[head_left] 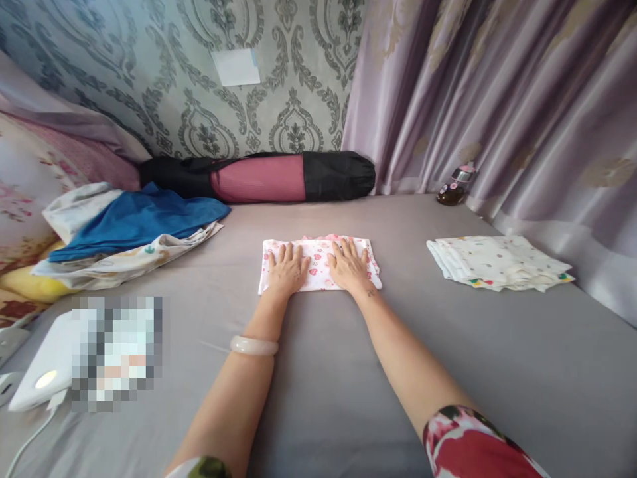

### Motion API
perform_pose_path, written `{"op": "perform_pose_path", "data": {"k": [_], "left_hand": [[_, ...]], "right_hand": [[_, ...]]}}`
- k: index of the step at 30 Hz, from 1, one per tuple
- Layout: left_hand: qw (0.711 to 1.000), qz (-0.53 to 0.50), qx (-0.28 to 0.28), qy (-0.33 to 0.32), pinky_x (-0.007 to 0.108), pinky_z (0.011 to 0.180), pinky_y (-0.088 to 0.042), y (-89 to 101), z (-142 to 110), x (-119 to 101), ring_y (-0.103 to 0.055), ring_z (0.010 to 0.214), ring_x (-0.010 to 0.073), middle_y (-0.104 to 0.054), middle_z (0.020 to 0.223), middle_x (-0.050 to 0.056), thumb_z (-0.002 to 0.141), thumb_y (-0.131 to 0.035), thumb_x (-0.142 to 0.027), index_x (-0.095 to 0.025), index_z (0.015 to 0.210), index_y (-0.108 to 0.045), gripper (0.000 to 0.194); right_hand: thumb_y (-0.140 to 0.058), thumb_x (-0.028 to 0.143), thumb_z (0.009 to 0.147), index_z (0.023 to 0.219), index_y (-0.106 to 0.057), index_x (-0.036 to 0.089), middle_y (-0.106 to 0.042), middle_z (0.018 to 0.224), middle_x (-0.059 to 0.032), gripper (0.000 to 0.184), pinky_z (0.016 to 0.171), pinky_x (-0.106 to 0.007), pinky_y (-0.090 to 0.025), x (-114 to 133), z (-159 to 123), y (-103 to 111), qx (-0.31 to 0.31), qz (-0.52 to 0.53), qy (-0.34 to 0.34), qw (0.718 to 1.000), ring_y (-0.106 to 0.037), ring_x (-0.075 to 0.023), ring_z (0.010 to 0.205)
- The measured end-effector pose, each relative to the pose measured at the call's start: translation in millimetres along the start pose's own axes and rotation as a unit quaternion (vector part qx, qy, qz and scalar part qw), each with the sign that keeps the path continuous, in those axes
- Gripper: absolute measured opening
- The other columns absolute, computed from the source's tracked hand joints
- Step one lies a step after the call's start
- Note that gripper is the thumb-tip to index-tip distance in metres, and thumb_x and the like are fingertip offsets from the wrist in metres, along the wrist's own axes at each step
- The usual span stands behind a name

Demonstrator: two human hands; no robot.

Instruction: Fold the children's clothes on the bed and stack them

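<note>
A white cloth garment with pink and red prints (314, 259) lies folded into a flat rectangle on the grey bed sheet (318, 372). My left hand (287, 269) rests palm down on its left part, fingers spread. On its right part my right hand (349, 265) lies flat too, fingers apart. Neither hand grips anything. A pink edge of cloth shows along the far side of the garment. What kind of garment it is, I cannot tell from this fold.
Folded white printed clothes (500, 262) lie at the right. A blue cloth (144, 219) tops a loose pile at the left. Behind is a black and pink rolled bag (259, 178); a dark bottle (452, 189) stands by the curtain. A white corded device (54, 358) lies front left.
</note>
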State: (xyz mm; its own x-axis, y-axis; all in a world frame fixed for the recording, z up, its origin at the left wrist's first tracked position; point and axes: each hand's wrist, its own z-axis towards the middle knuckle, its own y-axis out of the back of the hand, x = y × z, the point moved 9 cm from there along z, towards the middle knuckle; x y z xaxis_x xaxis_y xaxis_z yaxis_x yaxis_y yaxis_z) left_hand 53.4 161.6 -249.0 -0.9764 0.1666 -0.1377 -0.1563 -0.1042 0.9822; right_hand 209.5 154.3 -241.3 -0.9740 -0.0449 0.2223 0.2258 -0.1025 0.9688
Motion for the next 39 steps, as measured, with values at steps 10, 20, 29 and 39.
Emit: {"op": "perform_pose_path", "data": {"k": [10, 20, 29, 39], "left_hand": [[0.993, -0.003, -0.017, -0.113, 0.052, 0.118, -0.016, 0.7, 1, -34, -0.027, 0.144, 0.0246, -0.037, 0.153, 0.009, 0.1, -0.022, -0.033, -0.019, 0.145, -0.039, 0.051], [0.989, -0.097, -0.049, -0.103, 0.042, 0.114, -0.03, 19.4, 2, -20, -0.039, 0.138, 0.0221, -0.049, 0.145, 0.011, 0.096, -0.035, -0.029, -0.017, 0.136, -0.049, 0.043], [0.959, -0.199, -0.165, 0.112, 0.034, 0.103, -0.044, 46.0, -1, 65, -0.059, 0.117, 0.0215, -0.065, 0.125, 0.009, 0.094, -0.034, -0.023, -0.018, 0.126, -0.058, 0.041], [0.936, -0.242, -0.127, 0.224, 0.034, 0.099, -0.045, 34.4, -6, 96, -0.061, 0.115, 0.023, -0.068, 0.122, 0.009, 0.09, -0.038, -0.023, -0.019, 0.124, -0.061, 0.041]], "right_hand": [[-0.024, 0.028, 0.099, 0.147, -0.038, 0.016, -0.029, 0.157, -0.0062, 0.052, 0.119, -0.048, -0.004, 32, -2, 5, -0.021, 0.028, 0.101, 0.994, -0.018, -0.0209, 0.146], [-0.026, 0.027, 0.098, 0.147, -0.037, 0.015, -0.03, 0.157, -0.0074, 0.052, 0.118, -0.051, -0.007, 31, 0, -5, 0.023, 0.013, 0.097, 0.995, -0.021, -0.0225, 0.145], [-0.026, 0.031, 0.098, 0.15, -0.031, 0.011, -0.024, 0.159, -0.0116, 0.055, 0.118, -0.05, -0.005, 73, 8, -5, 0.019, 0.038, 0.09, 0.995, -0.015, -0.0234, 0.147], [-0.021, 0.037, 0.1, 0.15, -0.029, 0.011, -0.021, 0.16, -0.0101, 0.058, 0.117, -0.051, -0.006, 75, 13, -24, 0.022, 0.027, 0.085, 0.996, -0.014, -0.0234, 0.147]]}}
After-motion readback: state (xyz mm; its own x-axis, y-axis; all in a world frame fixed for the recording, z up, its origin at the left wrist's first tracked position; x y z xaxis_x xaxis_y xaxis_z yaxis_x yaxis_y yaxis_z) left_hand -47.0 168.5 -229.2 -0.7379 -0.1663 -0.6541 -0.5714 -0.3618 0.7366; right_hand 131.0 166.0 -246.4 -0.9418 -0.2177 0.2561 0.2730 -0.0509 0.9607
